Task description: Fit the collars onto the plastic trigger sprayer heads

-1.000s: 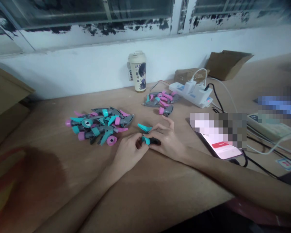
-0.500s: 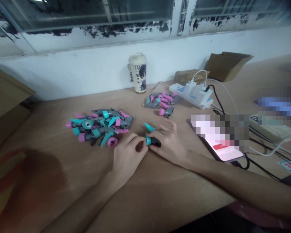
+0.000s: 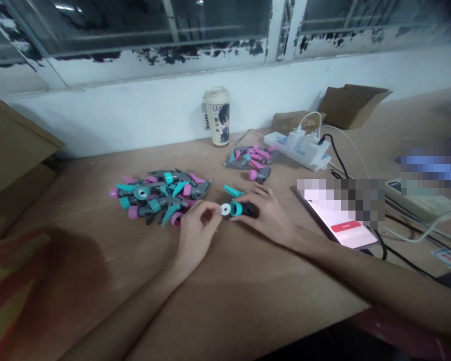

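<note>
Between its thumb and fingertips my left hand [image 3: 199, 223] pinches a small white washer [image 3: 226, 209] with a dark centre hole. Just right of it, my right hand [image 3: 268, 213] is closed around a spray trigger head [image 3: 236, 209] with a dark grey body and a teal collar. The collar's open end faces the washer, a small gap apart. A teal lever sticks up past the right hand's fingers, which hide part of the body. Left of my hands lies a pile of similar spray trigger heads [image 3: 156, 204] in grey, teal and pink.
Behind my hands lies a smaller pile of pink, teal and grey parts [image 3: 253, 155], with one pink-collared head [image 3: 259, 174] nearby. A cup [image 3: 217, 118] stands by the wall. To the right are a power strip [image 3: 298, 148], a phone [image 3: 346, 225], cables and cardboard boxes [image 3: 353, 108].
My left hand has drawn back left from the collar, and the white washer now shows in its fingers. The spray trigger head has shifted slightly right, its open collar now visible.
</note>
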`<state>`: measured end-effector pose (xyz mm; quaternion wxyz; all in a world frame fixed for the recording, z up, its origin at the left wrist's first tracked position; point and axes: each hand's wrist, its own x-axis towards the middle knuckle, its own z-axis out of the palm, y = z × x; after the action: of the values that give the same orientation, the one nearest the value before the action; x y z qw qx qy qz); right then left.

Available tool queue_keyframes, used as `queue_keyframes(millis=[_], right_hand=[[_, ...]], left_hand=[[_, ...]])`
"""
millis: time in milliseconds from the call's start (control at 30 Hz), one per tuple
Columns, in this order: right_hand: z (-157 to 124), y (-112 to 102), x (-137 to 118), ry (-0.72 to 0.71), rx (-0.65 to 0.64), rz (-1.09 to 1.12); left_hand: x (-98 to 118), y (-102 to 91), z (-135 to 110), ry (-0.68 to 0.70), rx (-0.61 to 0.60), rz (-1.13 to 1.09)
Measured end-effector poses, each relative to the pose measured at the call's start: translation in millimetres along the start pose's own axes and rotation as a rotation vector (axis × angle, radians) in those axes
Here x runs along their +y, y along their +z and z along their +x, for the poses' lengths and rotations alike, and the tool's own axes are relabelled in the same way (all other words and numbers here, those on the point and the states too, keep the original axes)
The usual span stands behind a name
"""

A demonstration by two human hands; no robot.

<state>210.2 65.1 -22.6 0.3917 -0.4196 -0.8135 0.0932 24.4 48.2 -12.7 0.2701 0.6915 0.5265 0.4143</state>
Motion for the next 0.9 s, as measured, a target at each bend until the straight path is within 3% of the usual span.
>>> queue_keyframes(millis=[167, 433, 900], right_hand=[[-1, 1, -4, 0.046, 0.001, 0.150], [-5, 1, -6, 0.082, 0.029, 0.298], [-9, 2, -14, 0.033, 0.000, 0.310]], left_hand=[[1, -2.1, 5, -0.195, -0.031, -0.313], [2, -4.8, 6, -0.182, -0.066, -0.426], [-8, 2.6, -6, 0.171, 0.057, -0.058]])
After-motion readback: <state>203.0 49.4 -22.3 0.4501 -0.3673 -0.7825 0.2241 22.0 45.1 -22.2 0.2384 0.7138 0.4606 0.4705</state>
